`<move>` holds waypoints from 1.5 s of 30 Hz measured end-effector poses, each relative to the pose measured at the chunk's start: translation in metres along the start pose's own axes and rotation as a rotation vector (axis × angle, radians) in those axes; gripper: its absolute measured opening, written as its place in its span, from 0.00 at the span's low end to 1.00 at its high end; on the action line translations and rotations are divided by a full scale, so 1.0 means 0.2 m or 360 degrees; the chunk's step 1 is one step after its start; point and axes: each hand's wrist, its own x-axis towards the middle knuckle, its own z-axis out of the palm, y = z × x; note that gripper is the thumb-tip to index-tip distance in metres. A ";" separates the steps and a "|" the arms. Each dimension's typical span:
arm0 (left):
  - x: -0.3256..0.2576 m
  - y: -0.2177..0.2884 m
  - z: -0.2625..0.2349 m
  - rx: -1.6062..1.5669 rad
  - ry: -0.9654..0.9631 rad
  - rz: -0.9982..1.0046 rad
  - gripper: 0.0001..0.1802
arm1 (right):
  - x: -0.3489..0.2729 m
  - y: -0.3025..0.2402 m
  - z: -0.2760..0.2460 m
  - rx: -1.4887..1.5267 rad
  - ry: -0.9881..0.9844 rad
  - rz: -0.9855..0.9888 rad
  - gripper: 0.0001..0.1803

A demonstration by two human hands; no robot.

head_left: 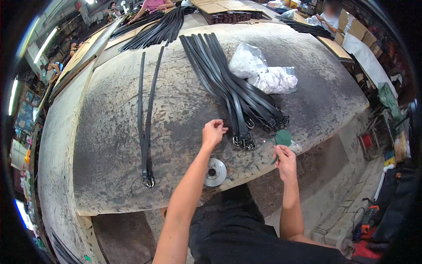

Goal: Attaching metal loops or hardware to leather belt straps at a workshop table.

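Head view: my right hand (285, 159) pinches what looks like a thin green strip (275, 161), fingertips closed, just below a green roll (282, 137) near the table's edge, probably kept there for easy reach. My left hand (213, 133) hangs half-curled beside the pile of black belts (220, 75); I cannot tell whether its fingers hold anything. The pile's buckles point toward me, likely so those ends come to hand first. Two belts (147, 119) lie apart on my left, and a grey disc (216, 172) sits near my waist. Clear plastic bags (272, 80) rest against the pile. The table (110, 110) is scuffed and dark-stained; beyond are tube lights (45, 45), more belts (165, 28) and a co-worker in pink (151, 5).
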 end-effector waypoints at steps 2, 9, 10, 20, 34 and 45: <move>0.09 0.07 0.13 -0.0323 0.0027 -0.0241 0.10 | -0.05 -0.01 -0.07 0.0025 0.0015 0.0010 0.08; 0.14 0.21 0.20 0.0165 0.0006 -0.0530 0.13 | -0.09 0.02 -0.13 0.0122 -0.0088 0.0084 0.08; 0.14 0.23 0.19 0.0451 0.0084 -0.0313 0.15 | -0.08 0.01 -0.10 0.0094 -0.0132 0.0117 0.09; -0.18 0.44 -0.53 0.0392 0.0106 -0.0094 0.15 | -0.13 0.02 0.47 -0.0538 -0.1614 -0.0248 0.14; -1.29 0.06 -0.77 0.1141 0.0673 0.0004 0.24 | -0.11 0.07 0.81 -0.0684 -0.1898 0.0119 0.13; -1.35 0.09 -0.76 0.1262 0.0971 -0.0003 0.17 | -0.32 0.33 1.06 -0.0590 -0.1724 -0.0321 0.10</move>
